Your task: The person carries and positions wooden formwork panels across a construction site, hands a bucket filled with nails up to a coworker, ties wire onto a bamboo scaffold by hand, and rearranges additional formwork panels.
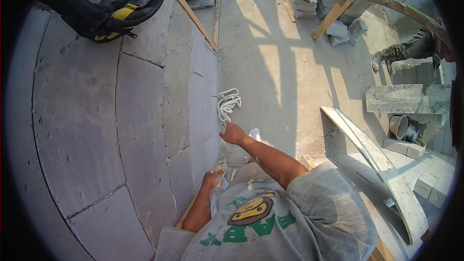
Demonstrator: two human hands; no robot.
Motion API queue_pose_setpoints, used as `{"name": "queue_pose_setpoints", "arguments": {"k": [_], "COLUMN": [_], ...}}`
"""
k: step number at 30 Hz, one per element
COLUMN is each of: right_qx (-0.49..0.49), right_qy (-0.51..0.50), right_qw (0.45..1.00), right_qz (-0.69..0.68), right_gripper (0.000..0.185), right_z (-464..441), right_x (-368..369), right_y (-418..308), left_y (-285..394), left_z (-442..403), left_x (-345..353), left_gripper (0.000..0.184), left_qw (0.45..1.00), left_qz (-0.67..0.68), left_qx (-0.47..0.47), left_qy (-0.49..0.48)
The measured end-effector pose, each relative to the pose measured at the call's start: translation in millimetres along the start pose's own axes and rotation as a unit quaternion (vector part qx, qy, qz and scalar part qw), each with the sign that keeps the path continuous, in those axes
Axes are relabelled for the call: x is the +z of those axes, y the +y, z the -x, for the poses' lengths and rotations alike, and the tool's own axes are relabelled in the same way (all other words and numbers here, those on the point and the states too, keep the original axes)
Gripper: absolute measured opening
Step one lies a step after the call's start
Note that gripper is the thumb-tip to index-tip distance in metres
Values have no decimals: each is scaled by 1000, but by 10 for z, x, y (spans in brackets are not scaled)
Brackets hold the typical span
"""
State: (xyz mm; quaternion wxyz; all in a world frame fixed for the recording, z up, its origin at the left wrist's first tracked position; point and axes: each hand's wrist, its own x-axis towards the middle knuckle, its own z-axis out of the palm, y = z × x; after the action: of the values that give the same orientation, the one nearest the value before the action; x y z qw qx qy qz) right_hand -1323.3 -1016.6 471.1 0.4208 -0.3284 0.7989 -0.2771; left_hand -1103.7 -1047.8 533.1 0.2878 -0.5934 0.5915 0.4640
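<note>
My right hand (233, 134) is stretched forward beside the block wall, its fingers closed at the lower end of a bundled white rope (228, 103). The rope's loops show just beyond my knuckles, close to the wall face. Lower down, my left hand (211, 179) is closed around the end of a pale wooden piece (220, 170) next to the wall; my body hides part of that piece. Along my left side runs the wall of large grey blocks (140, 101), with its broad top toward me.
A black and yellow bag (128, 7) lies on the wall top. A leaning timber (191, 9) stands beyond it. At right are a slanted board (374, 164), a plank (406, 99), a bucket (398, 126), stacked blocks (303, 2) and another person's leg (408, 50).
</note>
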Motion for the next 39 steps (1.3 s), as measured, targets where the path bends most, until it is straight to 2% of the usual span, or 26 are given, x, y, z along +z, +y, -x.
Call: {"name": "queue_pose_setpoints", "arguments": {"k": [1, 3, 5, 6, 7, 8, 9, 10, 11, 12, 16, 19, 20, 23, 24, 26, 29, 31, 34, 37, 39], "right_qx": [-23, 50, 114, 142, 177, 170, 169, 127, 205, 231, 203, 160, 143, 206, 155, 184, 197, 264, 316, 306, 268], "right_qy": [-44, -50, -25, -5, -9, 8, 21, 40, 34, -6, 31, 60, 96, 176, 215, 265, 264, 275, 287, 236, 237], "right_qw": [998, 997, 993, 989, 984, 984, 985, 991, 965, 928, 840, 790, 780, 813, 736, 689, 686, 674, 695, 697, 747], "right_qz": [-27, -27, 5, 37, 25, 43, -3, 2, -162, -291, -503, -589, -601, -516, -623, -650, -648, -633, -578, -604, -560], "right_gripper": [55, 52, 49, 49, 48, 46, 47, 46, 47, 53, 59, 57, 54, 45, 35, 29, 27, 25, 24, 26, 28], "right_z": [32, 247, 411, 466, 572, 532, 655, 690, 700, 757, 837, 969, 1080, 1093, 1100, 1091, 1293, 1153, 978, 718, 468], "right_x": [-133, -456, -682, -728, -869, -783, -951, -1021, -1081, -1244, -1627, -1946, -2069, -2206, -2171, -2198, -2574, -2683, -3125, -3647, -4094], "right_y": [108, 321, 620, 798, 839, 1076, 984, 968, 936, 778, 386, 216, 184, 619, 833, 1255, 1433, 1686, 1620, 1628, 1634], "left_y": [31, 63, 562, 830, 833, 672, 714, 1117, 1466, 1804, 2605, 2922, 3080, 3258, 3270, 3311, 3481, 3673, 4155, 4803, 5298], "left_z": [-76, -283, -7, 61, -243, -752, -1061, -844, -583, -272, 53, 242, 352, 329, 250, 49, -355, -590, -790, -972, -1026], "left_x": [-20, -30, -111, -140, -94, -33, 47, 77, 62, 5, 97, 335, 306, 511, 582, 680, 706, 643, 521, 450, 453], "left_gripper": [57, 58, 57, 56, 54, 52, 51, 49, 47, 45, 52, 51, 51, 50, 49, 47, 42, 43, 37, 36, 36], "left_qw": [1000, 999, 999, 1000, 1000, 998, 996, 991, 984, 976, 885, 844, 851, 864, 871, 872, 887, 909, 933, 947, 949], "left_qz": [-3, -15, 6, 11, 5, 3, 6, 29, 53, 76, 58, -36, -151, -151, -138, -123, -96, -55, 25, 68, 109], "left_qx": [-18, -49, -34, -19, 17, 50, 80, 111, 139, 163, 317, 379, 394, 334, 329, 345, 327, 288, 265, 263, 263], "left_qy": [-2, -13, -11, -11, -23, -34, -43, -70, -95, -120, -337, -377, -313, -346, -338, -326, -312, -296, -242, -172, -138]}}
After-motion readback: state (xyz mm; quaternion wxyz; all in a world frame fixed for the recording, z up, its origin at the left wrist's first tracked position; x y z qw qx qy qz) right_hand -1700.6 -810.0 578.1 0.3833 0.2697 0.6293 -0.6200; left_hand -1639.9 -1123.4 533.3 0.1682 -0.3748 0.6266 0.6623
